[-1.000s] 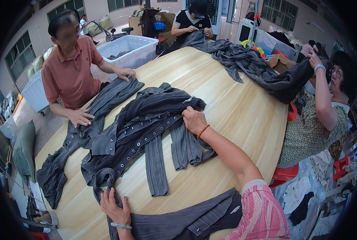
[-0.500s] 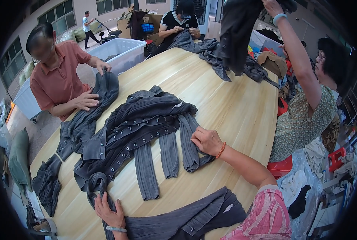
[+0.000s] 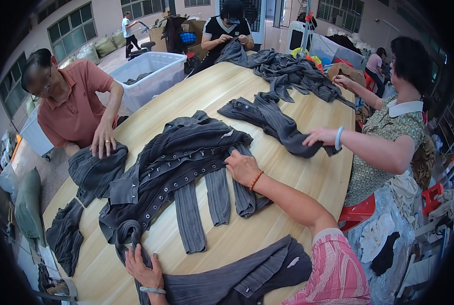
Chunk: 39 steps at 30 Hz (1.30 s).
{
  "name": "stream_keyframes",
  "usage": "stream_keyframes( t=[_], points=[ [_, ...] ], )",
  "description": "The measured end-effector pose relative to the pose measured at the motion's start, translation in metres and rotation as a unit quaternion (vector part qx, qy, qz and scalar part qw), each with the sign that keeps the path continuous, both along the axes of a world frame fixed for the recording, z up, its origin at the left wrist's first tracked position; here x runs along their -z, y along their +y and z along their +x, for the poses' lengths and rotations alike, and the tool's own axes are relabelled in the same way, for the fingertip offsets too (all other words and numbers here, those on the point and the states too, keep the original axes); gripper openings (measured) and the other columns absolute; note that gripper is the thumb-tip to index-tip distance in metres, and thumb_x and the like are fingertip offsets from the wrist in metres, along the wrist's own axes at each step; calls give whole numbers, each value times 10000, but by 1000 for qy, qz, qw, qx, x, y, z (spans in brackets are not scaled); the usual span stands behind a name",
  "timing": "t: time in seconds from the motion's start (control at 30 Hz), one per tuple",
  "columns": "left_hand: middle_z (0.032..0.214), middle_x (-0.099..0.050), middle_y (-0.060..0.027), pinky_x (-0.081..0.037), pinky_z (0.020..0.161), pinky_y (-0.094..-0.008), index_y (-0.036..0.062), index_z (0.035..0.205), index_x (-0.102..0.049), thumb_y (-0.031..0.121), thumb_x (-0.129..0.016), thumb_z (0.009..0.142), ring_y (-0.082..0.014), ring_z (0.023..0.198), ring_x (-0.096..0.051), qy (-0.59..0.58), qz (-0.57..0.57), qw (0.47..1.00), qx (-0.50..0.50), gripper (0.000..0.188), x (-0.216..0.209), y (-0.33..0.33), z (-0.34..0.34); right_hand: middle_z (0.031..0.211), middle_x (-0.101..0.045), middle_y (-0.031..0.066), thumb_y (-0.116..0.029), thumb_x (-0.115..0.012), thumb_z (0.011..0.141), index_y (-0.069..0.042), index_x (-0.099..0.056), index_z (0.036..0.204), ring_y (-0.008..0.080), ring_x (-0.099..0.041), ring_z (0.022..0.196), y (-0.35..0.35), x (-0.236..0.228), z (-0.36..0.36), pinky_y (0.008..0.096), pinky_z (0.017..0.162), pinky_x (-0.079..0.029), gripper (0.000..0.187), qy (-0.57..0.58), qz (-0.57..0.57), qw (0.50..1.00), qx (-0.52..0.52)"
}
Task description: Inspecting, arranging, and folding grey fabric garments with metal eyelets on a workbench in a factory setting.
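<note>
Dark grey ribbed cardigans with rows of metal snaps lie piled in the middle of the table, their sleeves hanging toward me. At the pile's right edge, my right hand has its fingers curled closed on a ribbed sleeve. My left hand rests with fingers apart on a twisted dark sleeve at the near left. Another dark ribbed garment, with a small white label, stretches along the near edge between my arms.
Across the wooden table, a person at left handles a bunched garment; one at right touches another dark garment. At the far end someone works by a heap of garments. A white bin stands behind.
My right hand has shifted left and up along the pile's edge; my left hand stays nearly still. The person at right has lowered a raised garment onto the table. The person at left has bunched theirs.
</note>
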<state>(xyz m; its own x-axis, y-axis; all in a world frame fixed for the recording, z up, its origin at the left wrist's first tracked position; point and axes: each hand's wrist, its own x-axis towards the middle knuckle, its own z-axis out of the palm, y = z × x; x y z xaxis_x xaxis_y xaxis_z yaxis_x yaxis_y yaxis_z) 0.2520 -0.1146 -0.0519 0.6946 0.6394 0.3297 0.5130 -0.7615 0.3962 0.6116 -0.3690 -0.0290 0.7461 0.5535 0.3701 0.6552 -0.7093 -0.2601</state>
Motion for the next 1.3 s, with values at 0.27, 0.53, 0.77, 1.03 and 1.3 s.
stream_keyframes(
  t=[0.27,0.53,0.77,1.03,1.3],
  points=[
    [1387,-477,-190,-215,1128,-498,86,1326,-545,217,-699,788,-390,1347,-352,-6,0,1000,0,575,-8,-2,0,942,-612,182,-160,-604,859,-47,-642,821,374,-657,796,11,-3,10,455,736,-535,125,3,-43,999,4],
    [1394,-475,-180,-207,1133,-498,100,1326,-548,223,-703,783,-389,1345,-354,-12,-5,1000,3,579,-5,-3,2,848,-629,112,-198,-625,803,-61,-616,809,313,-657,750,-24,-5,7,399,698,-522,138,62,73,995,-4],
    [1394,-478,-179,-212,1133,-498,108,1325,-551,237,-704,783,-384,1345,-358,-12,-3,1000,-5,577,0,3,0,750,-614,50,-122,-641,813,-29,-620,845,119,-602,639,-95,-52,-68,272,614,-495,101,247,160,953,-66],
    [1392,-484,-178,-216,1133,-496,120,1333,-547,256,-704,794,-372,1350,-361,-18,17,1000,2,578,6,7,2,792,-641,63,-172,-690,825,-45,-665,857,164,-619,636,-100,-57,-72,296,627,-503,134,192,182,963,-42],
    [1384,-490,-181,-217,1131,-496,118,1326,-553,252,-709,791,-374,1347,-366,-17,10,1000,-3,574,5,2,0,1040,-616,123,-209,-685,850,-88,-662,1055,304,-633,929,-34,-31,-27,373,835,-507,239,150,184,971,-29]
  ],
)
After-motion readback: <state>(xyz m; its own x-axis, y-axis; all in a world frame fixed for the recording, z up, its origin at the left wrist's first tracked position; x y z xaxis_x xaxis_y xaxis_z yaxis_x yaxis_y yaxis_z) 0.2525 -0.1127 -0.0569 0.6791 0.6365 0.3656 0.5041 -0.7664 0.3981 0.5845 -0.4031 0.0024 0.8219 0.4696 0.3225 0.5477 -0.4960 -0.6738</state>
